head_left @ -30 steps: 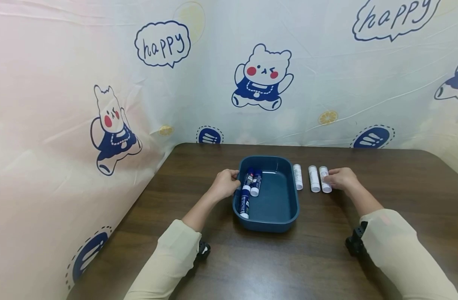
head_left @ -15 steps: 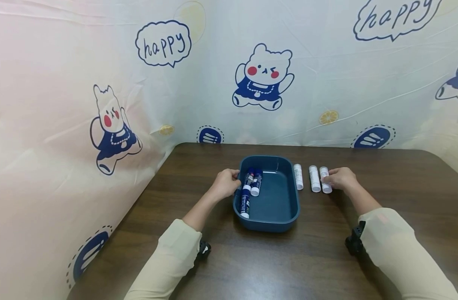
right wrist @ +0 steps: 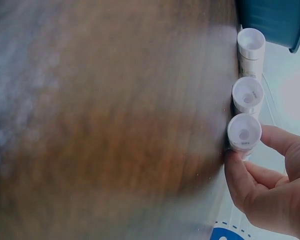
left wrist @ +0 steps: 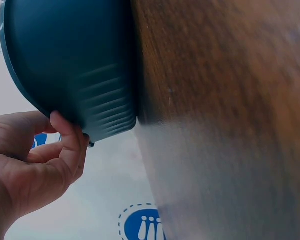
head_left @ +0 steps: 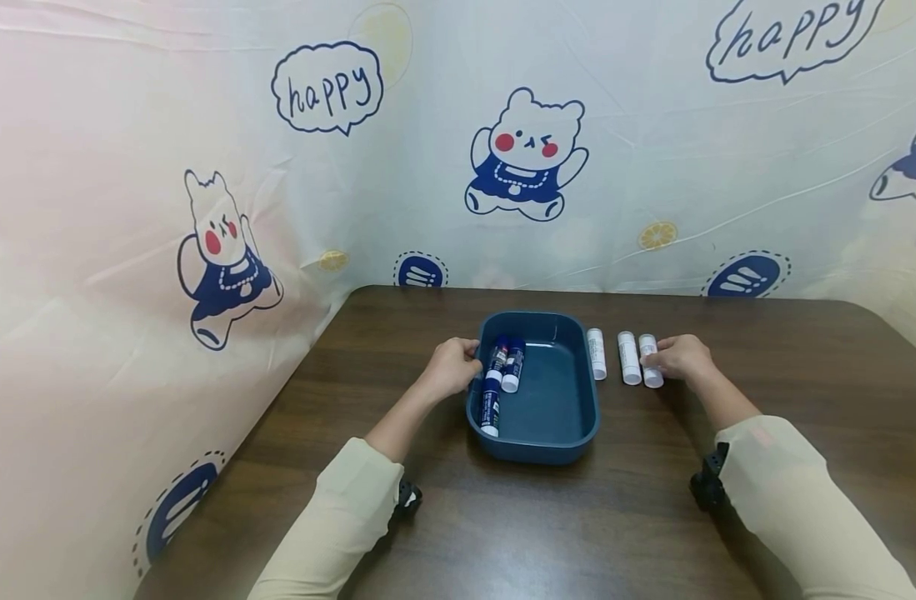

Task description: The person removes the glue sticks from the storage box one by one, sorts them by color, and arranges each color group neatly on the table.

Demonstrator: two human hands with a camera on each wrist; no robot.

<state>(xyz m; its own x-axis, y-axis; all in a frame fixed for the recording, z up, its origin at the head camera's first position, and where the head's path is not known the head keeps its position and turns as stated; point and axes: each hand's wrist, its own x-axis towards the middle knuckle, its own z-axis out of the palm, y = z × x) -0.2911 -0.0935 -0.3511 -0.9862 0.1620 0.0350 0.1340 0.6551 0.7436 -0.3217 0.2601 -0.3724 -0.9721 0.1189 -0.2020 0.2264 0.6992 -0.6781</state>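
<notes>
My left hand (head_left: 450,367) grips the left rim of a dark blue plastic bin (head_left: 536,453), which sits on the table. In the left wrist view its thumb and fingers meet at the bin's edge (left wrist: 80,65). Inside, along the left wall, lie a long-side pair of blue glue sticks with white ends (head_left: 490,408) and another blue one (head_left: 513,368) beside them. My right hand (head_left: 685,357) pinches the rightmost white glue stick (head_left: 653,377) between thumb and fingers. The right wrist view shows its round hollow end (right wrist: 244,131), low against the tabletop.
Two more white glue sticks lie on the wooden table (head_left: 533,533): one close to the held stick (head_left: 628,358), one beside the bin's right wall (head_left: 596,354). A printed cloth (head_left: 442,167) hangs behind the table and along its left side.
</notes>
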